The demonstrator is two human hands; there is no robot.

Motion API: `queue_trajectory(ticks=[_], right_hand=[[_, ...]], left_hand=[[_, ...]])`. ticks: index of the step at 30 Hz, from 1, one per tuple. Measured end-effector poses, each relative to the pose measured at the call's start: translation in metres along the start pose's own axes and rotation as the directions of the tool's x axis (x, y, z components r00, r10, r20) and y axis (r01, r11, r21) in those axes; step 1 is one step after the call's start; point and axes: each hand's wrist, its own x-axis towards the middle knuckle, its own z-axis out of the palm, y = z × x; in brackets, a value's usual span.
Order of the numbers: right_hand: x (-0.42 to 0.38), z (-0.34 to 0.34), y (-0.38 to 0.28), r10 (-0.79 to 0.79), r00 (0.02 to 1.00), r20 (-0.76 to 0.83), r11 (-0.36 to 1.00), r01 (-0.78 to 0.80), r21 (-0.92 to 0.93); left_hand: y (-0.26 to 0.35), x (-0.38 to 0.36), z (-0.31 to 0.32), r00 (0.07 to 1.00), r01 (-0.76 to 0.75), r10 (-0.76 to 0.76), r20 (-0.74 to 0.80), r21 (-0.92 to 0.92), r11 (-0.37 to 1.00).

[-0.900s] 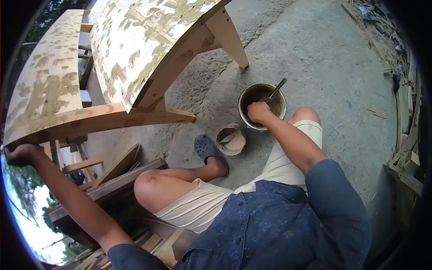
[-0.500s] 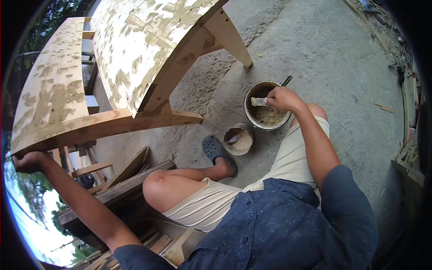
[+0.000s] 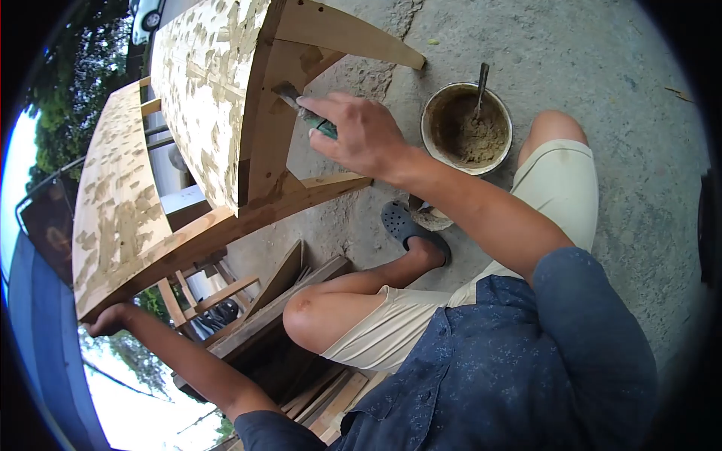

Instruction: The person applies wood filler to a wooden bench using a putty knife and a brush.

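Observation:
My right hand (image 3: 357, 135) is closed round the green handle of a putty knife (image 3: 288, 94). The blade lies against, or very near, the side board of a curved wooden piece (image 3: 259, 128) with legs. Brown filler patches dot its pale panels and darken spots on the side board. At the lower left, my left hand (image 3: 109, 319) curls around the bottom corner of the piece's long curved rail (image 3: 173, 252); its fingertips are partly hidden behind the wood. Right of my right hand stands a metal pot (image 3: 508, 143) of brown paste, with a spoon-like tool (image 3: 482, 83) sticking up.
Half hidden behind my right forearm is a smaller container (image 3: 432, 220) on the rough concrete floor (image 3: 624, 195). Boards and scrap wood (image 3: 278, 301) are piled beside my bent knee. Trees and a parked vehicle (image 3: 147, 19) show at the upper left.
My right hand has moved left from the pot to the wooden piece, carrying the putty knife. My left hand still grips the rail's corner. The whole view has shifted.

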Motion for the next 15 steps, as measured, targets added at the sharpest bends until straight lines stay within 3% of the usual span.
queue_trajectory(ticks=[4, 6, 9, 12, 15], right_hand=[[0.008, 0.045, 0.0, -0.011, 0.993, -0.121, 0.997, 0.02, 0.072], [0.007, 0.059, -0.003, -0.026, 0.995, -0.092, 0.999, 0.024, -0.023], [-0.003, 0.052, -0.005, 0.004, 1.0, -0.015, 1.0, -0.004, -0.025], [0.001, 0.037, -0.003, 0.018, 0.994, -0.111, 0.999, -0.014, 0.037], [0.014, 0.039, -0.004, 0.014, 0.994, -0.107, 0.997, -0.006, 0.078]], left_hand=[[-0.013, 0.014, -0.002, 0.994, -0.035, 0.045, 0.099, -0.099, 0.994], [-0.015, 0.015, -0.002, 0.992, -0.044, 0.054, 0.111, -0.093, 0.995], [-0.008, 0.008, 0.0, 0.996, 0.009, 0.004, 0.093, -0.13, 0.992], [-0.015, 0.012, -0.004, 0.993, -0.014, 0.032, 0.113, -0.151, 0.988], [-0.018, 0.014, -0.004, 0.996, -0.004, 0.016, 0.093, -0.129, 0.992]])
